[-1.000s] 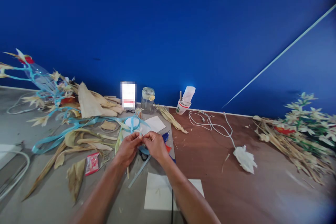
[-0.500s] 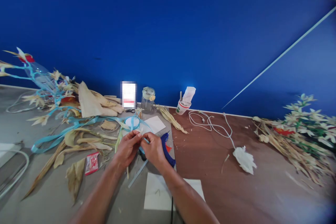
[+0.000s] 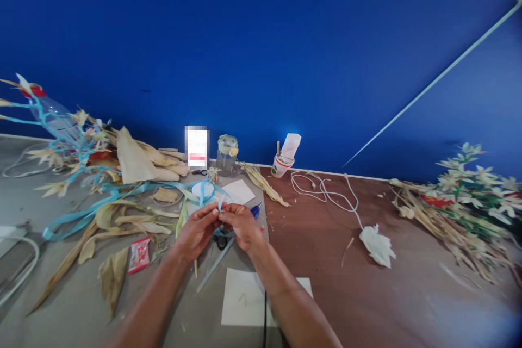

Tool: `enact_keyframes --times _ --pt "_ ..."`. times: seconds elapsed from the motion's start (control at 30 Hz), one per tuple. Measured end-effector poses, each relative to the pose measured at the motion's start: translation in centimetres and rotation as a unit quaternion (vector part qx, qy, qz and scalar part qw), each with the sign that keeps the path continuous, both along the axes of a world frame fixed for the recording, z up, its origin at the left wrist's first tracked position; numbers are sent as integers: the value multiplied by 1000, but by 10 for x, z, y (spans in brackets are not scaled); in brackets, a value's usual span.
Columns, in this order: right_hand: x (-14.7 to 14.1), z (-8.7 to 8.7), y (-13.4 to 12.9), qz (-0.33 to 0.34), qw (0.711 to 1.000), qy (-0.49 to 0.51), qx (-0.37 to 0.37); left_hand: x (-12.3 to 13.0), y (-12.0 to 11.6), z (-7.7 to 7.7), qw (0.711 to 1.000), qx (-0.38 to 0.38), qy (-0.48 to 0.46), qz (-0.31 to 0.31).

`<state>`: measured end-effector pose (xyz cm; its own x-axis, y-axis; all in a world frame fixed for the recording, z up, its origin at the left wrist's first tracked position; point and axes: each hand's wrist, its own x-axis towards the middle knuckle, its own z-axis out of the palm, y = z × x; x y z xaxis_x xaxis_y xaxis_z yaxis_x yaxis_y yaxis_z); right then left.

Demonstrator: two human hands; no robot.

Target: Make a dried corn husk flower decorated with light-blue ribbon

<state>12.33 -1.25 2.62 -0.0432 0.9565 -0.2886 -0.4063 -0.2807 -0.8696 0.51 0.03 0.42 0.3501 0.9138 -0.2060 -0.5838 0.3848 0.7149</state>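
Observation:
My left hand and my right hand meet at the fingertips. Both pinch a small piece of light blue ribbon that pokes up between them. Just behind sits a ribbon roll with a white centre. Below the fingers lie the black handles of what look like scissors and a pale translucent strip, perhaps a glue stick. A blue glue gun is mostly hidden behind my right hand.
Dried husks and a red packet lie to the left, near a bottle wrapped with blue-stemmed flowers. A glass jar and a paper cup stand along the wall. White paper, a cable and crumpled tissue lie about.
My right hand has turned and shifted slightly right, covering more of the glue gun. The blue ribbon tip now shows upright between my fingertips. The whole view has moved slightly.

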Motion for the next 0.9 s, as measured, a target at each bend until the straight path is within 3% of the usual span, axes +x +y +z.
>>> enact_keyframes --times 0.23,0.43,0.7,0.9 --pt "-6 -11 1 -13 1000 23 -8 -5 4 0 997 -39 -53 28" --pt "-1 -13 2 2 1000 6 12 -13 7 -3 997 -45 -63 -14" --pt "3 -19 2 -6 985 -153 83 -12 8 -3 998 -41 32 25" --pt "2 -24 2 23 966 -230 118 -10 9 -9 975 54 206 72"
